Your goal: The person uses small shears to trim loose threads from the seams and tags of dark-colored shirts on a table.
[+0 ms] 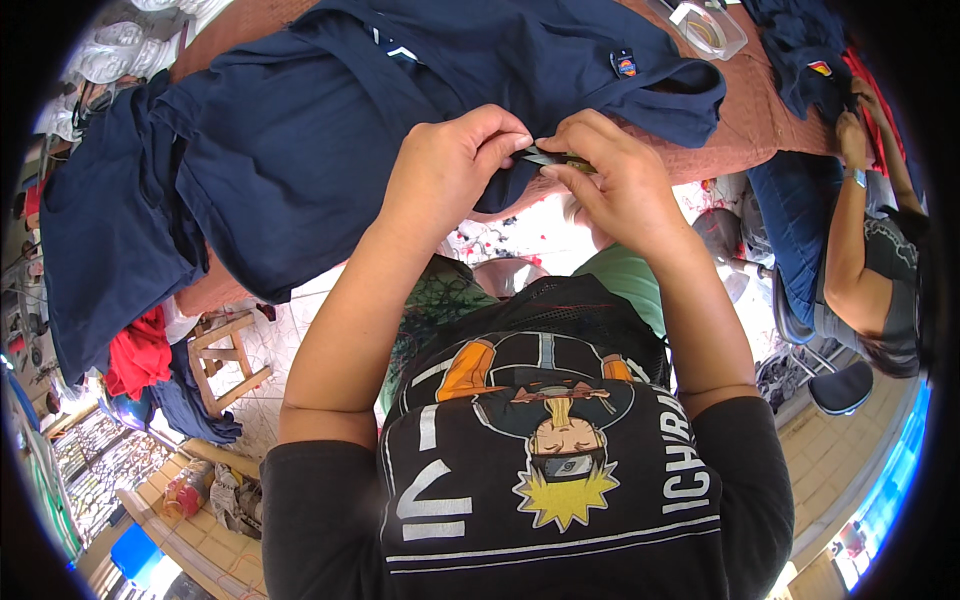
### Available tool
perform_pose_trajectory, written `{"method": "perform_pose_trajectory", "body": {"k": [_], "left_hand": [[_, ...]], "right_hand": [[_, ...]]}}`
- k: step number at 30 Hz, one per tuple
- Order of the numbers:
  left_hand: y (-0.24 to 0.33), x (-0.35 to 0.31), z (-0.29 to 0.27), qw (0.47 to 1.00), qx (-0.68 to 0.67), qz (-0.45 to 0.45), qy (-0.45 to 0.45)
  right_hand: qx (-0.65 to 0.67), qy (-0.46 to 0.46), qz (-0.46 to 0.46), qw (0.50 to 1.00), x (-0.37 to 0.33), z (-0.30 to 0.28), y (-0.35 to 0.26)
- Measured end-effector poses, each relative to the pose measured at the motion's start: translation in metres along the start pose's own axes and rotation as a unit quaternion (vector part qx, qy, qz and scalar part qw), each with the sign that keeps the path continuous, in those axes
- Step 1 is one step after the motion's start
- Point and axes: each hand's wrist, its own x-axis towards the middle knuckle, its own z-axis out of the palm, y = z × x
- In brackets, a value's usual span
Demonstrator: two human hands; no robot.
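Observation:
A navy blue garment (300, 130) lies spread over the table in front of me, with a small colored badge (624, 65) near its right end. My left hand (455, 160) is closed in a pinch at the garment's near edge, and dark cloth hangs just below its fingertips. In my right hand (615, 170) are small thread snips (541, 156), gripped between thumb and fingers. Their metal blades point left, close to the left fingertips. Any thread between the blades is too small to make out.
A brown cloth (745, 95) covers the table. At the far right, a seated person (870, 270) handles another navy garment (800, 60). A clear plastic box (708, 28) stands at the back. Red cloth (140, 355) and a wooden stool (225, 360) are at lower left.

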Motion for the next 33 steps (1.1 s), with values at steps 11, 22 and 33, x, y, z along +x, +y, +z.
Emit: {"method": "perform_pose_trajectory", "body": {"k": [11,22,33], "left_hand": [[0.032,-0.018,-0.109,0.913,-0.085,0.272,-0.29],[0.013,-0.008,-0.005,0.996,-0.088,0.006,0.003],[0.003,-0.008,0.002,0.993,-0.069,-0.072,-0.056]], "right_hand": [[0.103,0.035,0.083,0.991,-0.005,-0.027,0.009],[0.151,-0.015,0.113,0.982,0.005,0.021,0.013],[0.213,-0.011,0.184,0.96,0.007,0.003,0.012]]}}
